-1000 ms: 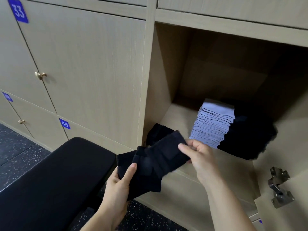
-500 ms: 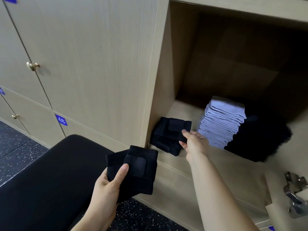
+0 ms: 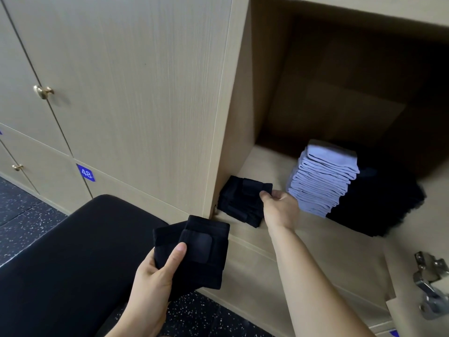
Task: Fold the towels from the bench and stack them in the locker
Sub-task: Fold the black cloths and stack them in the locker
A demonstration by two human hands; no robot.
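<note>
My left hand (image 3: 155, 285) grips a folded black towel (image 3: 201, 251) above the bench's right end, thumb pressed on its top. My right hand (image 3: 279, 207) reaches into the open locker (image 3: 245, 132) and pinches the right edge of another folded black towel (image 3: 243, 200), which lies on a small black stack at the locker's front left corner. A tall stack of folded lavender towels (image 3: 325, 181) stands to the right of my right hand. Behind and beside it sits a pile of black towels (image 3: 379, 205).
The black padded bench (image 3: 68, 259) fills the lower left. Closed locker doors with brass knobs (image 3: 43, 91) and a blue label 48 (image 3: 86, 173) cover the left wall. A metal door hinge (image 3: 430, 285) sticks out at the lower right. Speckled dark floor lies below.
My right hand took one black towel away from the pair and carried it into the locker, setting it on the small black stack. My left hand kept the other towel.
</note>
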